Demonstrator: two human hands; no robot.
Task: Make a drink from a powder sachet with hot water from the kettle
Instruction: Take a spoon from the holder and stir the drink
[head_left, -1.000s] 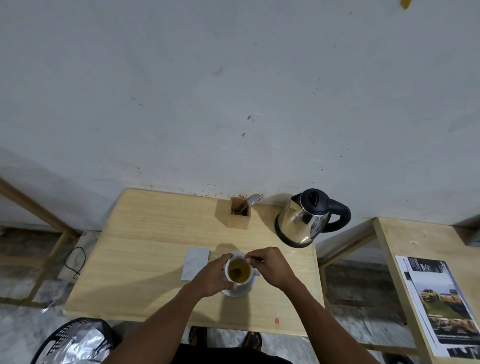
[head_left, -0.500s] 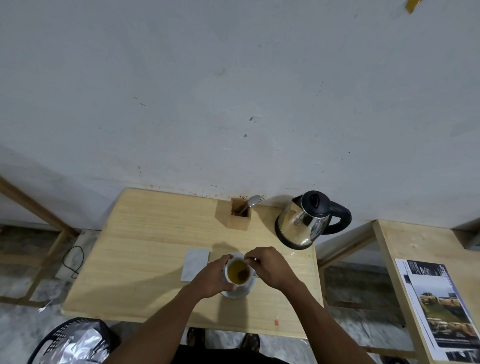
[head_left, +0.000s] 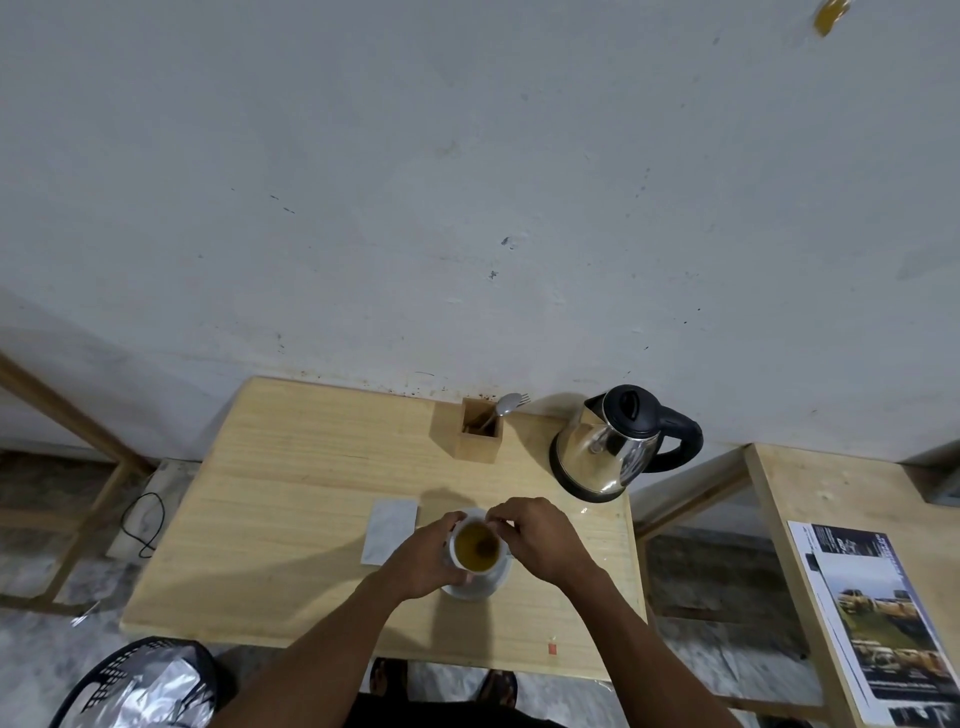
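Wrapping the white cup (head_left: 475, 546) from its 9 o'clock side, the left hand (head_left: 426, 558) has its fingers closed around the cup wall. The cup holds yellow-brown liquid and stands on a white saucer (head_left: 485, 584) near the front of the wooden table (head_left: 291, 499). The right hand (head_left: 540, 538) sits at the cup's 3 o'clock, fingertips pinched together over the rim; what they pinch is too small to tell. A pale flat sachet (head_left: 390, 530) lies just beside the left hand, at 10 o'clock from the cup. Farther back, at 12 o'clock, a wooden holder (head_left: 475, 436) carries a fork (head_left: 511, 404). The steel kettle (head_left: 613, 452) stands at 1 o'clock, by the wall.
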